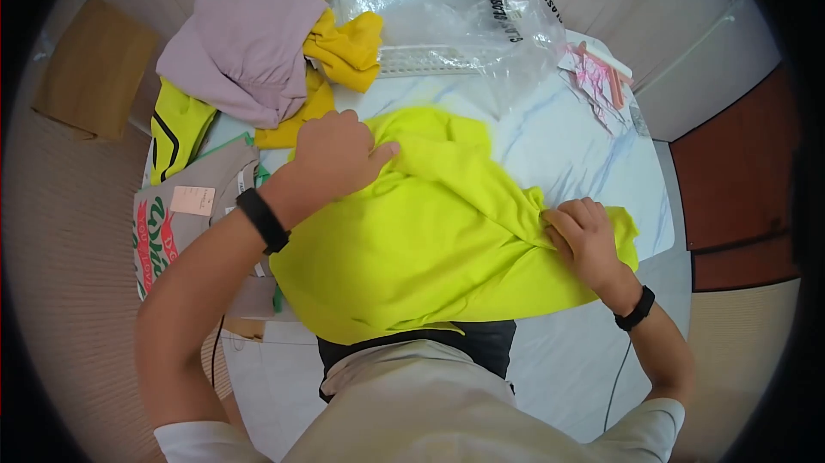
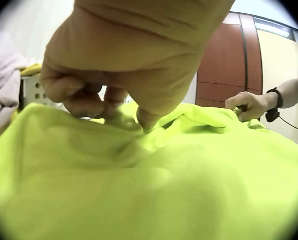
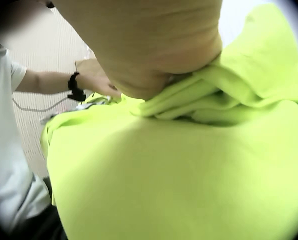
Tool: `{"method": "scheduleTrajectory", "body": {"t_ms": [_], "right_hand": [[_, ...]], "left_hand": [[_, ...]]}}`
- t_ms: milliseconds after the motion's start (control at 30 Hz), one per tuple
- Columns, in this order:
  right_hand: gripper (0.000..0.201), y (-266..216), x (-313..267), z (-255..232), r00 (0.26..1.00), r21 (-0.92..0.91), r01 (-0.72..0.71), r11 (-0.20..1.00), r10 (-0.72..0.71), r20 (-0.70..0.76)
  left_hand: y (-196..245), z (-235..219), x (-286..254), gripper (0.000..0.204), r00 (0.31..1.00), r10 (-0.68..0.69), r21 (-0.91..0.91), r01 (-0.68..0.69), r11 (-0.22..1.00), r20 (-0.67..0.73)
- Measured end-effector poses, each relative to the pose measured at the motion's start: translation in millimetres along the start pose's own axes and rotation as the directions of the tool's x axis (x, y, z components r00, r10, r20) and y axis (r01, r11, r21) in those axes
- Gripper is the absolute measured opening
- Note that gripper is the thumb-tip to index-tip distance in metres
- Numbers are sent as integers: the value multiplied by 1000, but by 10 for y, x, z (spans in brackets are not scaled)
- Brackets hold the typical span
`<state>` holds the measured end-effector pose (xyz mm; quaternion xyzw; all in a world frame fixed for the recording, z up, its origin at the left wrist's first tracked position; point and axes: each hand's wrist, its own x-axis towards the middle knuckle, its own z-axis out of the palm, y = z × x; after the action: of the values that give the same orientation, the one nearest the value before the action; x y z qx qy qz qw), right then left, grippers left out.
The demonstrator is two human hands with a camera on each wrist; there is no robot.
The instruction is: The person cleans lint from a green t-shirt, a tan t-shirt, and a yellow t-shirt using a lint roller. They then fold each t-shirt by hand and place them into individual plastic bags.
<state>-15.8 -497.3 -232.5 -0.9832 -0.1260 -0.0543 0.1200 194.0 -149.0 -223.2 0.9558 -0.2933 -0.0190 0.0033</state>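
A neon yellow garment (image 1: 387, 240) lies bunched across the front of the table and hangs past its near edge toward my lap. My left hand (image 1: 331, 158) pinches its upper left part between thumb and fingers, and the left wrist view shows the cloth (image 2: 134, 165) drawn up into folds there. At the other end, my right hand (image 1: 586, 240) grips a gathered ridge of the same cloth. In the right wrist view several folds (image 3: 189, 100) run out from under that hand, whose fingertips are hidden by the cloth and the palm.
A grey printed shirt (image 1: 193, 214) with a tag lies at the left. Behind it are a mauve garment (image 1: 241, 42), a mustard cloth (image 1: 348, 46) and a yellow printed piece (image 1: 176, 128). A clear plastic bag (image 1: 447, 8) covers a white basket (image 1: 430, 61). Pink wrapping (image 1: 597, 81) sits back right.
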Motion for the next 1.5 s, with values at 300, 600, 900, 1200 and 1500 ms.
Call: {"method": "scheduleTrajectory", "body": {"t_ms": [300, 600, 900, 1200, 1500], "right_hand": [[31, 433, -144, -307, 947, 43, -296, 954, 299, -117], [15, 741, -586, -439, 887, 205, -453, 868, 461, 7], [22, 759, -625, -509, 507, 653, -186, 734, 641, -576], [23, 270, -145, -836, 519, 791, 125, 599, 640, -567], [37, 1688, 2188, -1792, 501, 550, -144, 823, 540, -676]], "left_hand": [[-123, 140, 432, 53, 996, -55, -366, 79, 927, 74], [-156, -45, 288, 19, 782, -188, -542, -217, 812, -595], [-670, -897, -820, 20, 315, -65, -158, -279, 947, -947], [-976, -862, -1577, 35, 332, -280, -388, -327, 862, -901], [-1741, -2144, 715, 51, 481, -115, -143, -23, 989, -869]]}}
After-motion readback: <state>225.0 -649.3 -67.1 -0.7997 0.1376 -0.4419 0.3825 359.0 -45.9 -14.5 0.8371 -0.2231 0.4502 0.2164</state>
